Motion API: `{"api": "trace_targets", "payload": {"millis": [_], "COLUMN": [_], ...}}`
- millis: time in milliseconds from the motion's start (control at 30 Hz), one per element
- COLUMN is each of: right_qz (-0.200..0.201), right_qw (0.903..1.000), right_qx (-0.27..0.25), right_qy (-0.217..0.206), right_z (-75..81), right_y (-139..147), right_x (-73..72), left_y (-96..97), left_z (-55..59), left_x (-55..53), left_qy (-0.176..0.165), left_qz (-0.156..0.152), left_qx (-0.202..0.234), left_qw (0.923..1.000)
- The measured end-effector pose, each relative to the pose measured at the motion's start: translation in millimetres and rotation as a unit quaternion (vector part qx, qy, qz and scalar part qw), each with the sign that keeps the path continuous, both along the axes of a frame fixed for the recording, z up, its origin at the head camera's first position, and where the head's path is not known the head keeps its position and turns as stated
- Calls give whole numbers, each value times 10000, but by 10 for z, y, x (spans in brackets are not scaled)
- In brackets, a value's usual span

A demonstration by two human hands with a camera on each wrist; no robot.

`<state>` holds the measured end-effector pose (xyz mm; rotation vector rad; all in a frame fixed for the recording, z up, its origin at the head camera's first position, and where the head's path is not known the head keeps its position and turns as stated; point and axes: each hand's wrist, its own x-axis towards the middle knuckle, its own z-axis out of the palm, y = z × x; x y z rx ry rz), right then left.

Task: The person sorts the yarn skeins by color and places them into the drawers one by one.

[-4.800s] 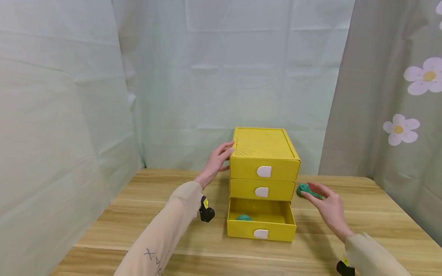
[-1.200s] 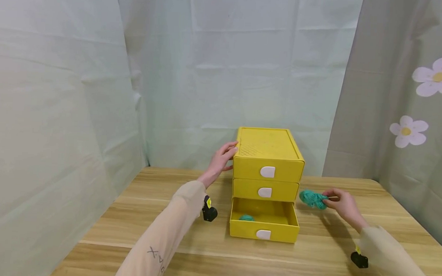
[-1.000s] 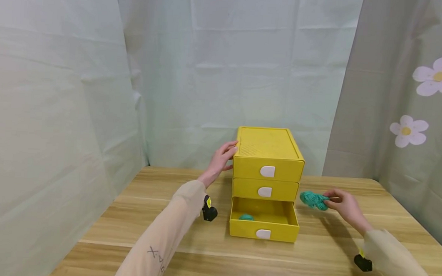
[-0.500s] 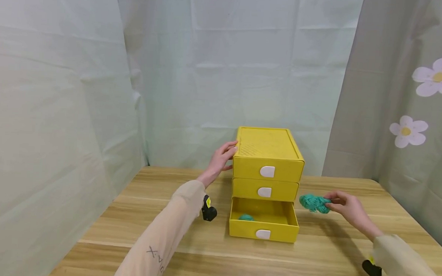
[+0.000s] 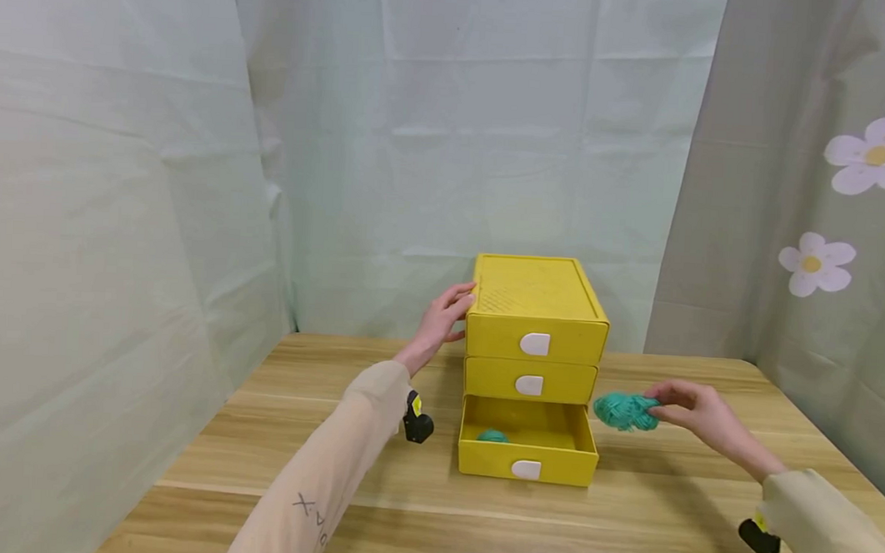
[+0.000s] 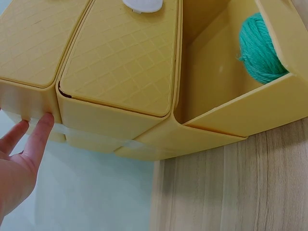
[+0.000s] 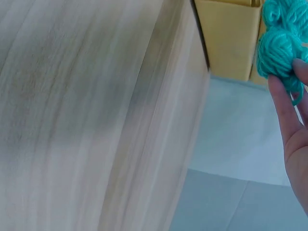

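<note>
A yellow three-drawer cabinet point(image 5: 535, 290) stands on the table, its bottom drawer point(image 5: 526, 463) pulled out and the upper two closed. My left hand point(image 5: 437, 320) rests against the cabinet's upper left side with fingers extended; the left wrist view shows the fingertips on that side wall. Inside the pulled-out drawer lies a green ball of yarn point(image 6: 261, 49), in its front left corner. To the right of the cabinet my right hand point(image 5: 698, 413) pinches the end of a teal bundle of yarn point(image 5: 626, 411) between thumb and fingers. In the right wrist view the bundle point(image 7: 279, 53) overlaps the cabinet's side.
The wooden table point(image 5: 311, 487) extends around the cabinet on both sides and in front. Pale cloth point(image 5: 449, 143) hangs behind and at the left, and a flowered curtain point(image 5: 808, 329) hangs at the right. A small black camera is worn on each wrist.
My right hand has taken hold of the yarn bundle beside the cabinet, lifted it and brought it a little nearer. The left hand stays on the cabinet, and the drawer has not moved.
</note>
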<state>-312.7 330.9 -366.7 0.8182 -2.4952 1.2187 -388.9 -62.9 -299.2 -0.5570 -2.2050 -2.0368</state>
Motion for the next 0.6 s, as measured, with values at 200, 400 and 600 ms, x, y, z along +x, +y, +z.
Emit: {"api": "trace_targets", "payload": {"millis": [200, 400, 600], "right_qz": [187, 365, 492], "right_qw": [9998, 9992, 9985], "right_qx": [69, 58, 2], "right_qy": [-82, 130, 241], "right_z": [23, 38, 60], "right_y": [-108, -227, -338], "right_x": [14, 17, 17], "left_y": [0, 5, 0], "left_z": [-3, -1, -12], "left_x": [8, 4, 2], "left_qy": [14, -37, 39], "left_qz": [-21, -27, -48], "left_qx": [41, 15, 61], "left_qw": [10000, 10000, 10000]}}
